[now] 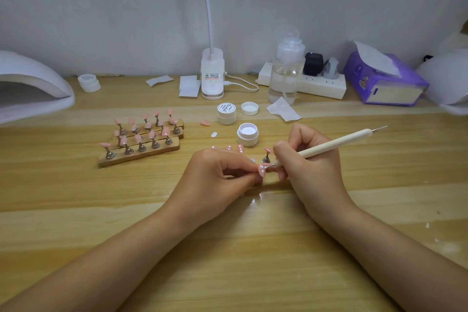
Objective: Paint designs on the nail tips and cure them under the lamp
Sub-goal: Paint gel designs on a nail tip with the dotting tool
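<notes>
Both hands meet over the wooden table (76, 185), close together. Her left hand (217, 175) curls in, thumb and forefinger pinching a small pink nail tip (262, 170) with white dots on it; whether a stand is still under it, I cannot tell. Right beside it, the right hand (306, 159) grips a cream dotting pen (329, 145) like a pencil, its lower point touching the pinched nail tip, its far metal end sticking up and away to the right.

Just behind the pinched nail tip stands one more pink tip on a small metal stand (266, 157), and a few pink tips (234, 147) peek over the left knuckles. Behind those sits an open white jar (247, 134) with white gel inside; its loose lid (249, 108) and a closed jar (226, 113) lie further back. Left of the open jar, three wooden holders (141, 142) carry rows of pink tips on stands, with one loose pink tip (205, 123) between holders and jars.

Far left of the open jar, at the table edge, is the white curing lamp (33, 83). Along the wall behind the open jar stand a clip desk lamp (212, 76), a clear pump bottle (286, 68), a power strip (321, 83) and a purple tissue pack (382, 81).
</notes>
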Tool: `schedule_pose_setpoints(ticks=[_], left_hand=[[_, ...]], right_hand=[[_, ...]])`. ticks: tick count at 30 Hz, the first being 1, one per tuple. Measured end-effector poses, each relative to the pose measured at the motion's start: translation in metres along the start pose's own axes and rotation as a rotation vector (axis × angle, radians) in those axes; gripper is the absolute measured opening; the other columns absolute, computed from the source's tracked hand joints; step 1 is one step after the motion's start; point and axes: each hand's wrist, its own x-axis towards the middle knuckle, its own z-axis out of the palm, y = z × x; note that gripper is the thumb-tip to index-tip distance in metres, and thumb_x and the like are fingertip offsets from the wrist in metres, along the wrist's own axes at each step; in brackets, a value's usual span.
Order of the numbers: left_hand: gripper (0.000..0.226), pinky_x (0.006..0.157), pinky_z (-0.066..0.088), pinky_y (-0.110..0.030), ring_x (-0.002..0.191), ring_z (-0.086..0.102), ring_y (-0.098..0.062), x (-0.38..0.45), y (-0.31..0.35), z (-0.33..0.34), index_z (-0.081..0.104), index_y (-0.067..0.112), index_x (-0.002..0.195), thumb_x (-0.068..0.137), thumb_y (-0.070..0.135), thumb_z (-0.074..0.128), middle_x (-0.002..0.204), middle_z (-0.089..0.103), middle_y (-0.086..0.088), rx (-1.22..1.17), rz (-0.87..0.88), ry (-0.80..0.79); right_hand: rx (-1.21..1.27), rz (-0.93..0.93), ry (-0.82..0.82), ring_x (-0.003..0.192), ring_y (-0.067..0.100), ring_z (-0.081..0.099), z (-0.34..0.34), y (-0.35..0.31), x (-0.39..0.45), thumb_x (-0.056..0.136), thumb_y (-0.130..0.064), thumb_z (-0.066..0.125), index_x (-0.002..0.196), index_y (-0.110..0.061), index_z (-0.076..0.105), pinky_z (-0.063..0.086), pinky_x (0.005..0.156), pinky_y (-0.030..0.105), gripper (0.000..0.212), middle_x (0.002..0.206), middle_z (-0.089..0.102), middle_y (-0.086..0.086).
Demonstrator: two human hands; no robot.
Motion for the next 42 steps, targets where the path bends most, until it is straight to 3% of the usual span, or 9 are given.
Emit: schedule_pose_setpoints(ticks=[12,18,23,30,36,42], left_hand=[[0.018,0.059,0.043,-0.007,0.058,0.057,0.01,-0.0006,-0.0012,0.0,0.074,0.014,0.077,0.073,-0.003,0.07,0.068,0.067,0.012,-0.004,-0.013,0.002],[0.016,0.06,0.044,-0.009,0.058,0.057,0.009,-0.0004,-0.0013,0.0015,0.075,0.013,0.076,0.073,-0.002,0.071,0.067,0.068,0.013,-0.018,-0.025,0.011],[0.028,0.059,0.044,-0.007,0.061,0.059,0.01,-0.0002,-0.0008,0.0016,0.072,0.024,0.078,0.072,-0.004,0.071,0.064,0.066,0.023,-0.043,-0.014,0.02],[0.029,0.06,0.043,-0.004,0.062,0.058,0.013,-0.0001,-0.0003,0.0022,0.071,0.022,0.082,0.073,-0.006,0.07,0.082,0.066,0.022,-0.06,-0.007,0.009],[0.028,0.06,0.043,-0.003,0.063,0.059,0.013,-0.0001,-0.0028,0.0018,0.071,0.02,0.083,0.073,-0.006,0.07,0.064,0.065,0.027,-0.049,-0.005,0.01],[0.028,0.059,0.045,-0.007,0.061,0.059,0.01,0.0,-0.0039,0.002,0.072,0.025,0.08,0.073,-0.002,0.071,0.061,0.064,0.024,-0.031,-0.005,0.026]], right_hand=[[0.023,-0.024,0.046,0.033,0.005,0.036,-0.0002,-0.0006,-0.0008,0.063,-0.005,0.052,0.044,-0.023,0.033,0.035,0.04,0.012,0.032,0.033,0.036,-0.008],[0.002,-0.025,0.044,0.033,0.005,0.034,0.0001,-0.0008,-0.002,0.063,-0.005,0.051,0.047,-0.017,0.031,0.034,0.039,0.011,0.028,0.034,0.034,-0.006],[-0.108,-0.019,0.039,0.044,0.019,0.03,0.0002,0.0022,-0.0011,0.062,-0.009,0.052,0.046,-0.016,0.03,0.031,0.043,0.023,0.028,0.043,0.028,0.006],[-0.159,0.014,0.011,0.042,0.013,0.03,0.0004,0.004,-0.0016,0.062,-0.012,0.055,0.049,-0.012,0.034,0.032,0.046,0.026,0.025,0.043,0.029,0.007],[-0.182,0.021,0.02,0.047,0.02,0.031,0.0019,0.0012,-0.0016,0.062,-0.011,0.055,0.049,-0.014,0.03,0.038,0.049,0.045,0.028,0.045,0.032,0.013],[-0.199,0.013,0.025,0.046,0.018,0.031,0.0016,0.0025,-0.0012,0.061,-0.011,0.056,0.048,-0.017,0.03,0.034,0.046,0.036,0.029,0.044,0.032,0.011]])
